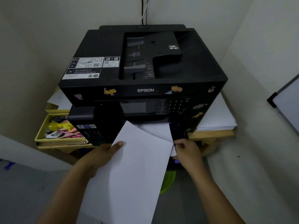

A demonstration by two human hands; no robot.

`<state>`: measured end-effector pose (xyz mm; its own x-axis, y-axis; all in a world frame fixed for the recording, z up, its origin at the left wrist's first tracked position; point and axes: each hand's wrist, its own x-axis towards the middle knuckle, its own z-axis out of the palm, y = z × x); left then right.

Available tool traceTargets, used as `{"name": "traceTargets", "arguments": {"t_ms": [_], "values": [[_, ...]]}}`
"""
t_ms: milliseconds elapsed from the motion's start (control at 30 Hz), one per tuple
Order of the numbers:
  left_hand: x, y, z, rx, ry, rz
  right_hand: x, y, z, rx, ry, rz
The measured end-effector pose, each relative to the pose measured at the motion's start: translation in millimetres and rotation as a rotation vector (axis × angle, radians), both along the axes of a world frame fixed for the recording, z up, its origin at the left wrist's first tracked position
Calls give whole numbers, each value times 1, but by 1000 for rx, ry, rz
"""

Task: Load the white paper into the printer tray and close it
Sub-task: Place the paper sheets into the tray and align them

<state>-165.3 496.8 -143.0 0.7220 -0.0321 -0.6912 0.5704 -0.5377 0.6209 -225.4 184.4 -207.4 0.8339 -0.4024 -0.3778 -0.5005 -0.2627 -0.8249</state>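
On a wooden table (210, 135) sits a black printer (142, 70) labelled EPSON; left hand (103, 154) grips white paper (137, 159), right hand (187, 151) pinches its edge.

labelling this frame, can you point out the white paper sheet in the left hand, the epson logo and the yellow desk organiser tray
white paper sheet (137, 159): head view, middle of the sheet
Epson logo (145, 90): head view, centre of the lettering
yellow desk organiser tray (42, 126): head view, left wall

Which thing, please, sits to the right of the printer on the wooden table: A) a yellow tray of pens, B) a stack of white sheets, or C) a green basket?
B: the stack of white sheets lies right of the printer on the wooden table.
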Motion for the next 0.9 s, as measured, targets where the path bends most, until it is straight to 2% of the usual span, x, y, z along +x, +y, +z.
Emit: {"name": "traceTargets", "arguments": {"t_ms": [133, 433, 633, 900], "values": [[-5, 6, 5, -25, -20, 76, -9, 0, 6, -112, -31, 133], [-28, 41, 38, -116, -97, 250, -11, -2, 3, -184, -59, 176], [-44, 45, 73, -160, -74, 151, -11, 4, 3, -176, -108, 100], [-50, 62, 87, -115, -113, 137, -18, 21, -10, -396, -208, 112]]}}
